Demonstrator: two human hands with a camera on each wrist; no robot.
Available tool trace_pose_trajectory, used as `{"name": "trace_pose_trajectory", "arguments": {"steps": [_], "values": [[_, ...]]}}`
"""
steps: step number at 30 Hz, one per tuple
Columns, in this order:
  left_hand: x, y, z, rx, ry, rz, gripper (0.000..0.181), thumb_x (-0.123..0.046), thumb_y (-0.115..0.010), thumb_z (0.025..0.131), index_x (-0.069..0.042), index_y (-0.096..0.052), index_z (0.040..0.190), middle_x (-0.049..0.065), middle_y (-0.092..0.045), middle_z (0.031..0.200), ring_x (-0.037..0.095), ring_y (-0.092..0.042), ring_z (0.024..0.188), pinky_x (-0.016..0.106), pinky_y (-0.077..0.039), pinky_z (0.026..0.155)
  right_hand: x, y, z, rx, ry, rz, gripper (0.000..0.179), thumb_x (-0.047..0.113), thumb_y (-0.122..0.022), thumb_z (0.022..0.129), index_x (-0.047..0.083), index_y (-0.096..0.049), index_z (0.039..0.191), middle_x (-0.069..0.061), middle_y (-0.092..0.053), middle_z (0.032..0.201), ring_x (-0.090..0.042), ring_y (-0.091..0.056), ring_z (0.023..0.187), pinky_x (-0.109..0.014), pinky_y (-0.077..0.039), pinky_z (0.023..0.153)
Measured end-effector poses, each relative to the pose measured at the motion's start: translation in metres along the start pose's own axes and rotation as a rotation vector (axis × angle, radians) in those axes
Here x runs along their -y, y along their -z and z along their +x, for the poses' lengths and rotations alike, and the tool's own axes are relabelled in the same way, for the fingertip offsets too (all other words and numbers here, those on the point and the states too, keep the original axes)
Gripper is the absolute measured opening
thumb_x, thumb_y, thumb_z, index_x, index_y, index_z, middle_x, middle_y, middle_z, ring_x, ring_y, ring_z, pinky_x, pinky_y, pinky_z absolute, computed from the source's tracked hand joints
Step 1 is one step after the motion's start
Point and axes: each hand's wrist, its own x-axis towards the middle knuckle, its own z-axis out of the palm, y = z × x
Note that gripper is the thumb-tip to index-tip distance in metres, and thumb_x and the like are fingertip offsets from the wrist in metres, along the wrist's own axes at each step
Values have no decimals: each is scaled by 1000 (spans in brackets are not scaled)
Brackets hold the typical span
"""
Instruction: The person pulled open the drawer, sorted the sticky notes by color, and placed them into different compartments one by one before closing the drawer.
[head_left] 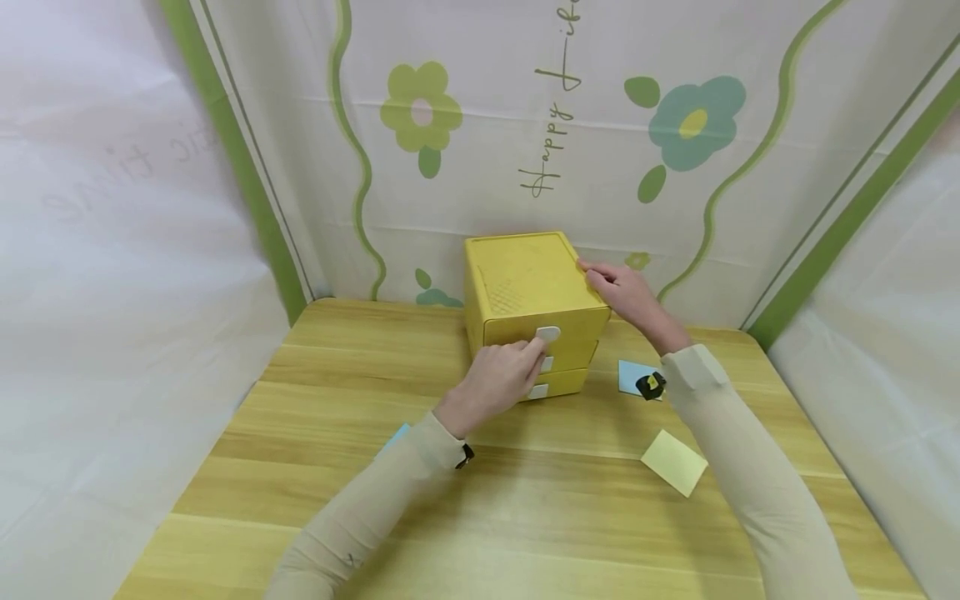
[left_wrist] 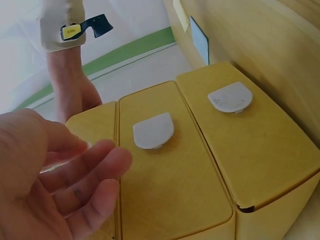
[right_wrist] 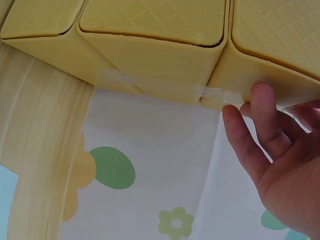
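A small yellow drawer unit (head_left: 525,271) with three stacked drawers stands against the back cloth. White rounded handles mark the fronts, such as the middle handle (left_wrist: 153,131) and the bottom handle (left_wrist: 230,97). My left hand (head_left: 498,379) is at the top drawer, pinching its white handle (head_left: 548,333) between thumb and bent index finger. The other left fingers hang curled before the drawer fronts. My right hand (head_left: 626,292) holds the unit by its upper right edge, with fingers (right_wrist: 262,112) against the side wall. All drawers look pushed in.
On the wooden table (head_left: 300,450), a blue paper (head_left: 632,377) and a yellow paper (head_left: 675,462) lie to the right. Another blue paper (head_left: 395,437) shows partly behind the left sleeve. A printed cloth (head_left: 487,150) rises directly behind the unit.
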Motion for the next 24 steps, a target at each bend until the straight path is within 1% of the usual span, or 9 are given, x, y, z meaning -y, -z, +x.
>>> {"name": "trace_pose_trajectory", "arguments": {"steps": [3, 6, 7, 10, 14, 17, 20, 22, 24], "values": [[-1, -4, -2, 10, 15, 17, 7, -19, -57, 99, -14, -62, 96, -7, -52, 60, 3, -41, 45, 17, -27, 38, 0, 0, 0, -1, 4, 5, 44, 44, -39, 103, 26, -54, 141, 3, -54, 145, -24, -51, 85, -35, -38, 67], [-1, -7, -3, 40, 38, 33, 11, -19, -55, 100, -15, -64, 95, -7, -55, 62, 5, -47, 47, 19, -32, 38, 0, 0, -1, -7, 10, 12, 44, 45, -39, 103, 27, -55, 140, 5, -54, 144, -21, -48, 77, -35, -37, 64], [-1, -8, -3, 55, 46, 39, 12, -19, -55, 100, -15, -64, 94, -7, -57, 62, 5, -48, 48, 20, -33, 39, 0, 0, -1, -7, 11, 14, 44, 45, -39, 103, 28, -55, 140, 5, -55, 144, -22, -45, 71, -35, -37, 61], [-1, -11, -3, 96, 71, 48, 14, -20, -54, 100, -14, -64, 92, -6, -58, 64, 6, -48, 48, 21, -34, 39, 0, 1, -1, -5, 14, 21, 45, 46, -39, 102, 28, -55, 140, 4, -56, 143, -20, -35, 60, -35, -35, 55], [1, -13, -3, 140, 96, 55, 16, -20, -54, 100, -13, -63, 89, -5, -58, 63, 6, -45, 47, 20, -31, 38, -1, 1, -1, 0, 12, 25, 45, 47, -39, 102, 29, -55, 140, 4, -56, 143, -17, -29, 54, -34, -33, 51], [1, -14, -2, 166, 110, 65, 18, -21, -53, 101, -13, -62, 88, -5, -56, 61, 6, -42, 46, 21, -30, 38, -1, 0, 0, -4, 16, 26, 44, 47, -39, 102, 29, -55, 140, 4, -56, 143, -18, -31, 56, -34, -34, 53], [0, -16, -1, 178, 128, 79, 19, -22, -53, 101, -13, -61, 87, -5, -53, 58, 6, -41, 45, 22, -29, 36, -1, 0, 0, -8, 21, 34, 44, 46, -40, 102, 28, -55, 140, 4, -56, 143, -22, -38, 62, -36, -35, 56], [-1, -17, -1, 186, 142, 89, 20, -22, -53, 101, -13, -61, 85, -5, -52, 57, 7, -42, 44, 22, -29, 35, -1, 0, 0, -7, 22, 40, 44, 46, -40, 102, 27, -55, 140, 4, -55, 143, -22, -46, 71, -36, -37, 61], [-2, -18, -1, 192, 152, 101, 20, -22, -52, 100, -14, -61, 83, -5, -52, 57, 7, -42, 44, 23, -29, 35, -2, 0, 0, -4, 20, 43, 45, 46, -40, 103, 26, -55, 140, 4, -55, 144, -22, -51, 80, -36, -38, 65]]}}
